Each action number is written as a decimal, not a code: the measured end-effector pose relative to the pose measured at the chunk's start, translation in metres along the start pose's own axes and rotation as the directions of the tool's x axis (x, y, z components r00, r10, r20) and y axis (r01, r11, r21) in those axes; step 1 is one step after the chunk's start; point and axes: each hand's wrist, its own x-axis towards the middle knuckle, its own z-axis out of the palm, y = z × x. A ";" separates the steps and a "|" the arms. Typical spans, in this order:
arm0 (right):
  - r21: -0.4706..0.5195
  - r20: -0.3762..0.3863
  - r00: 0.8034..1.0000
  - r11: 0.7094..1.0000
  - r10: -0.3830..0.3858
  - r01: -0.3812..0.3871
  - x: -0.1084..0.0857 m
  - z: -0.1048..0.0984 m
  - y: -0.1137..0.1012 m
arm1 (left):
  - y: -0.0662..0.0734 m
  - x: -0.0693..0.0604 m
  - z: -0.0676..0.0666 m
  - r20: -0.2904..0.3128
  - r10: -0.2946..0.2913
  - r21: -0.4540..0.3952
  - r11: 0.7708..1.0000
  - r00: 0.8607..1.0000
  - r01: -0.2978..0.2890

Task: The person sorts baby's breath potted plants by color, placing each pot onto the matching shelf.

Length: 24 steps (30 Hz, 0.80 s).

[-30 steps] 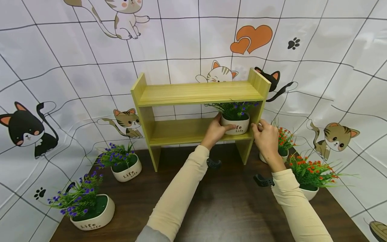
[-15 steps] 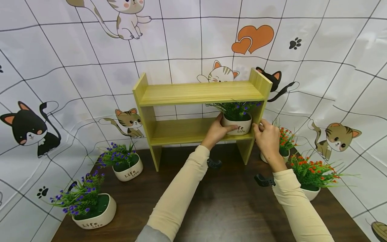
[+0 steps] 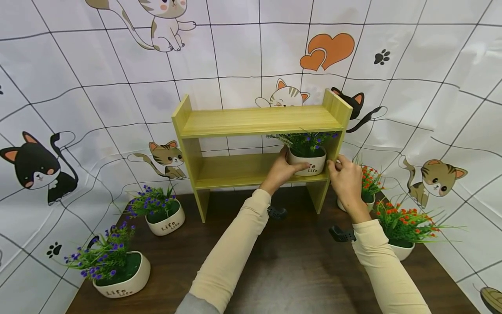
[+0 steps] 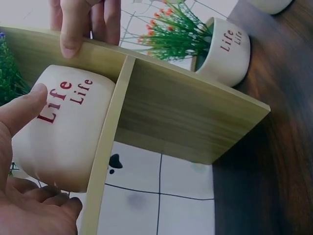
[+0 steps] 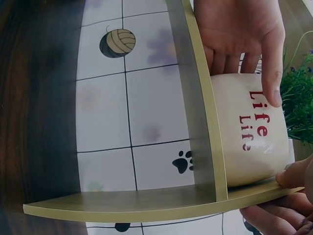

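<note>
A white oval flowerpot lettered "Life" stands at the right end of the wooden rack's middle shelf, its purple-flowered plant under the top board. My left hand grips this pot, thumb on the lettered front and fingers round its left side; the left wrist view shows the pot close to the side panel. My right hand pinches the front edge of the rack's right panel, level with the pot. In the right wrist view, the thumb of the right hand lies beside the pot's base, on the panel edge.
Two purple-flowered pots stand on the dark table at the left. On the right are an orange-flowered pot and another orange-flowered plant, partly behind my right hand. A cat-print wall covering rises behind the rack.
</note>
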 end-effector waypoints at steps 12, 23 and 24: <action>0.003 -0.013 1.000 1.000 -0.007 0.007 -0.001 0.001 -0.001 | 0.008 -0.010 -0.007 -0.021 0.000 0.050 0.999 1.000 0.001; 0.001 -0.019 1.000 1.000 -0.002 0.003 0.000 -0.001 -0.005 | 0.006 -0.026 -0.024 -0.035 0.032 0.039 0.999 0.999 -0.030; -0.002 -0.019 1.000 1.000 -0.004 0.004 0.000 -0.001 -0.006 | 0.005 -0.028 -0.025 -0.044 0.038 0.032 0.999 0.998 -0.037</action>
